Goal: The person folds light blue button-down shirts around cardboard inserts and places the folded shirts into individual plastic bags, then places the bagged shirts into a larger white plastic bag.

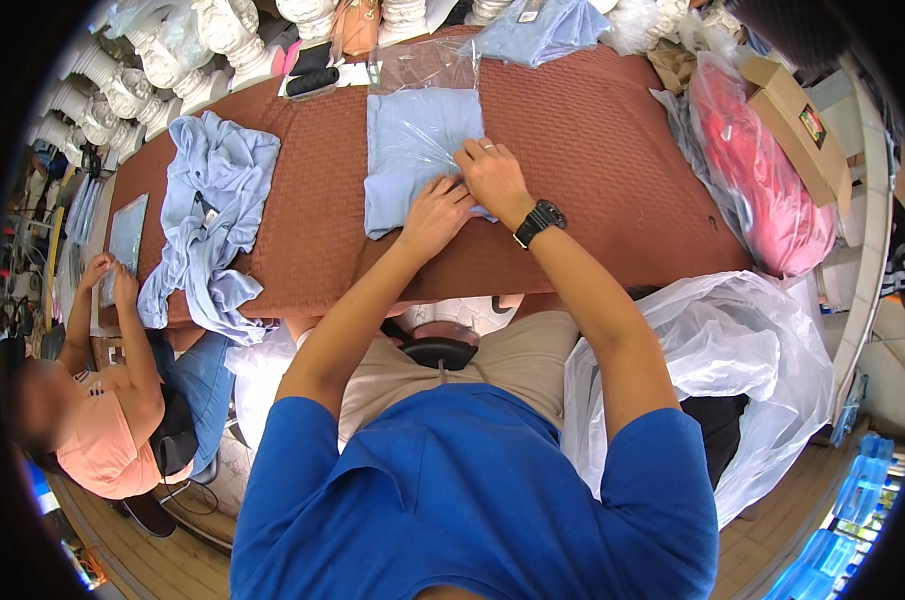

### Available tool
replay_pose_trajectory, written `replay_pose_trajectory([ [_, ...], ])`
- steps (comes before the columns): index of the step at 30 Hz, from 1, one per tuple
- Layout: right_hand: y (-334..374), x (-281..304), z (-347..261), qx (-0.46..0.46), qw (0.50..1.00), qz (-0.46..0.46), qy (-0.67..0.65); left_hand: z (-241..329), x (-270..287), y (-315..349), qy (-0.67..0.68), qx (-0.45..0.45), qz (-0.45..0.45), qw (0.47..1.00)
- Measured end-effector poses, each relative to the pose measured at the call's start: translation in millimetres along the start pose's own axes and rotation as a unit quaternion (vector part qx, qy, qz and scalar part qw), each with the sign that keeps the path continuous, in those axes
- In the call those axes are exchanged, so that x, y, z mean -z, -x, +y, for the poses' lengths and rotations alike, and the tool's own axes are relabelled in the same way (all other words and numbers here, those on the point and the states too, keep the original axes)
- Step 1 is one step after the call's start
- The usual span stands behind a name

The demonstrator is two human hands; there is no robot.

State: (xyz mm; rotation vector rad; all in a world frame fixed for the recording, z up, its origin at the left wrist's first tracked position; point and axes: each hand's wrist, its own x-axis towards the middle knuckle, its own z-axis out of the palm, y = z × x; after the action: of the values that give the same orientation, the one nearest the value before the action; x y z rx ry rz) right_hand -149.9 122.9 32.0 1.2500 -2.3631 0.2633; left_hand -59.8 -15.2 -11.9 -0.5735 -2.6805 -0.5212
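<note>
A folded light blue garment (413, 150) lies in front of me on the brown tablecloth, with shiny clear film over it. Beyond its far edge spreads the loose end of a clear plastic bag (425, 65). My left hand (436, 213) is at the garment's near right part, fingers bent and pinching. Touching it on the right is my right hand (495, 180), also closed, with a ring on one finger and a black watch (541, 222) on the wrist. Both hands grip the bagged garment near its right edge; the fingertips partly hide what they pinch.
A crumpled light blue garment (213, 215) lies to the left. A co-worker (113, 400) handles a flat bagged garment (128, 240) at the table's left end. A black roll (313, 82), bagged blue garments (543, 28), red bagged goods (753, 170), a cardboard box (798, 130) and white plastic (713, 340) surround me.
</note>
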Motion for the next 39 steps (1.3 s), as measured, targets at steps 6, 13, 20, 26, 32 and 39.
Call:
replay_pose_trajectory([
  [6, 42, 13, 36, -0.380, 0.904, -0.022, -0.193, 6, 51, 13, 0.010, 0.062, 0.216, 0.974],
  [13, 60, -4, -4, -0.477, 0.828, -0.033, -0.292, -70, 67, 47, 0.075, 0.456, 0.018, 0.887],
  [20, 46, 13, -10, -0.562, 0.653, -0.054, -0.504, -58, 74, 47, 0.239, 0.497, 0.053, 0.833],
  [26, 37, 23, -1, -0.516, 0.469, 0.010, -0.717, 22, 83, 19, 0.019, 0.042, 0.108, 0.993],
  [32, 35, 39, -7, -0.474, 0.441, 0.044, -0.761, -8, 47, 0, 0.023, 0.072, 0.108, 0.991],
  [39, 40, 27, -39, -0.295, 0.884, 0.233, -0.277, -29, 69, -16, 0.178, 0.187, -0.012, 0.966],
])
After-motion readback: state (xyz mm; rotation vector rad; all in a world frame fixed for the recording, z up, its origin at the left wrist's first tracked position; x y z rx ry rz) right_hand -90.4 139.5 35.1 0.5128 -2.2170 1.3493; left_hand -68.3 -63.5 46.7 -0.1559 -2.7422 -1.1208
